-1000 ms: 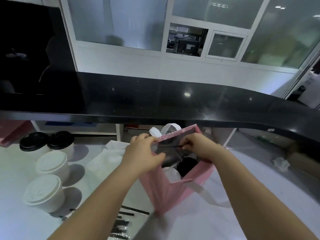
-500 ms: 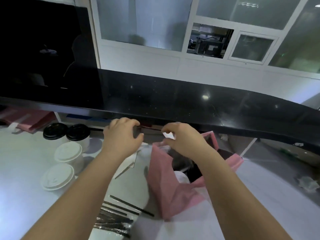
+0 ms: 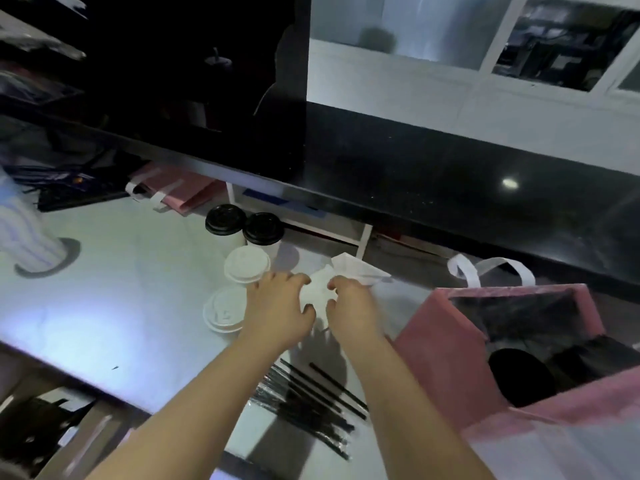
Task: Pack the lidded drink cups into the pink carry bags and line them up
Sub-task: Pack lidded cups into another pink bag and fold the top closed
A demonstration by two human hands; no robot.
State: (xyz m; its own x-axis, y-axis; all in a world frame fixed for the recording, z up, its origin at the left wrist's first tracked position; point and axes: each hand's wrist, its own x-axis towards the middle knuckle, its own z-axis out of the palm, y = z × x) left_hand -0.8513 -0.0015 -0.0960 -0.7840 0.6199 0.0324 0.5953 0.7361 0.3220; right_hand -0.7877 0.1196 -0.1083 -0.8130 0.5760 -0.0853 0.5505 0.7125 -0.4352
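An open pink carry bag (image 3: pixel 446 344) with white handles stands at the right, and a black-lidded cup (image 3: pixel 519 379) shows inside it. Left of my hands stand two black-lidded cups (image 3: pixel 225 220) (image 3: pixel 263 228) and two white-lidded cups (image 3: pixel 246 264) (image 3: pixel 223 308) on the white counter. My left hand (image 3: pixel 277 306) and my right hand (image 3: pixel 349 306) are side by side, left of the bag. Their curled fingertips pinch a crumpled white napkin (image 3: pixel 320 289) lying on the counter.
A bundle of black straws (image 3: pixel 304 400) lies just below my wrists. Flat pink bags (image 3: pixel 176 188) are stacked at the back under a black raised ledge (image 3: pixel 415 174). A striped object (image 3: pixel 24 237) stands at the far left. The counter's front edge (image 3: pixel 86 379) runs lower left.
Both hands left the bag's mouth and moved left and down to the white napkin. The view swung left, so the bag now sits at the right.
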